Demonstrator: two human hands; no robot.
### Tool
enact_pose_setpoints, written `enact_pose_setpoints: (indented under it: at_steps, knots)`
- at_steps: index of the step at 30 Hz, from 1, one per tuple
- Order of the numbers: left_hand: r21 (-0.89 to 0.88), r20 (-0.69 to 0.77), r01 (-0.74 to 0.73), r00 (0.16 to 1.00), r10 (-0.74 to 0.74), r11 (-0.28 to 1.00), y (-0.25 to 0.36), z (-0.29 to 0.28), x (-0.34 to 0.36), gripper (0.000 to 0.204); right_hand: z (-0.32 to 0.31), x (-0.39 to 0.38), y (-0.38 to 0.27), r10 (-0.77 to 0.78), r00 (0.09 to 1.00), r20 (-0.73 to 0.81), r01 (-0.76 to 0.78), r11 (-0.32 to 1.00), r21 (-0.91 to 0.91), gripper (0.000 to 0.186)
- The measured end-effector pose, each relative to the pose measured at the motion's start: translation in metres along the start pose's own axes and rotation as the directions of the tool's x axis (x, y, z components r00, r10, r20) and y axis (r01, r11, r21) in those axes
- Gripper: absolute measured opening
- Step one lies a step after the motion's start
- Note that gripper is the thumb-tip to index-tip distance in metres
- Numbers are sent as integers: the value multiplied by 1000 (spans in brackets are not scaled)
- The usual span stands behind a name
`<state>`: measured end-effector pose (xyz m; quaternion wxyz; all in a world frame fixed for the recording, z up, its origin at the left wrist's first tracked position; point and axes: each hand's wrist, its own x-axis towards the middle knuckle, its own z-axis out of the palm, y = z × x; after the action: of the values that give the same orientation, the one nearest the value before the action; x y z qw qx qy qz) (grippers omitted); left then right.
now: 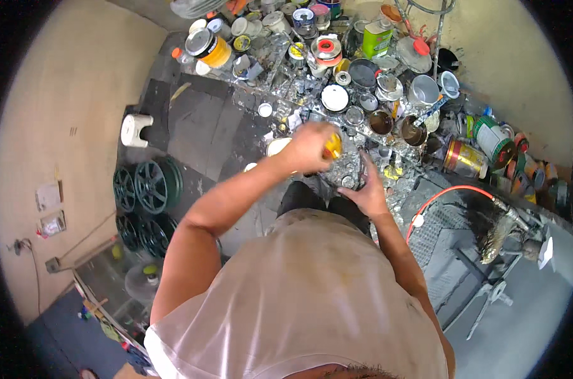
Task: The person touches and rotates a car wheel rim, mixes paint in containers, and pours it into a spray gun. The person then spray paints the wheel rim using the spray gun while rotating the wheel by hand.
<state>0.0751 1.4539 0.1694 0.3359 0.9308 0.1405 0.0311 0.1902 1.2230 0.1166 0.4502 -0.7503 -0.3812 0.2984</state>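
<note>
Walls [78,107], plain, beige, bowed by the lens; below them, a work surface [280,79], grey, crusted and splashed with paint. On it: round metal and plastic tubs; one white disc-shaped lid [334,98]; one rectangular green tin [377,41]; two open tins [414,131] with dark, glossy insides. Left hand [308,150]: elbow bent outward, slightly blurred, fingers closed round a small yellow-and-orange object [332,146], its kind unclear, held above the near edge of the clutter. Right hand [370,194]: lower and beside it, thumb and fingers spread wide, nothing in the grasp. Further items: white stool [133,129], dark green spoked wheels [152,186] at left; orange hose [444,191] curving at right. Crowded tins stand close beyond both hands.
</note>
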Motion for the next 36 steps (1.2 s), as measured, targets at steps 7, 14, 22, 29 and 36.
enact_pose_setpoints:
  at_steps: [7,14,22,29,36]
  knots:
    - [387,-321,317,926,-196,866,-175,-117,116,70,-41,-58,31,311,928,-203,-319,948,-4,75]
    - [658,-251,553,801,-543,511,-265,-95,185,67,-62,-87,43,386,868,-314,-442,888,-131,58]
    - [737,-211,521,782,-586,431,-308,-61,167,59,-144,47,100,249,843,-477,-395,888,-235,42]
    - [280,-495,231,867,-66,932,-189,-35,105,56,-215,191,183,437,689,-578,-596,796,-108,68]
    - [-490,52,234,969,-240,840,-18,148,8,50,-218,219,157,255,935,-246,-349,789,-506,51]
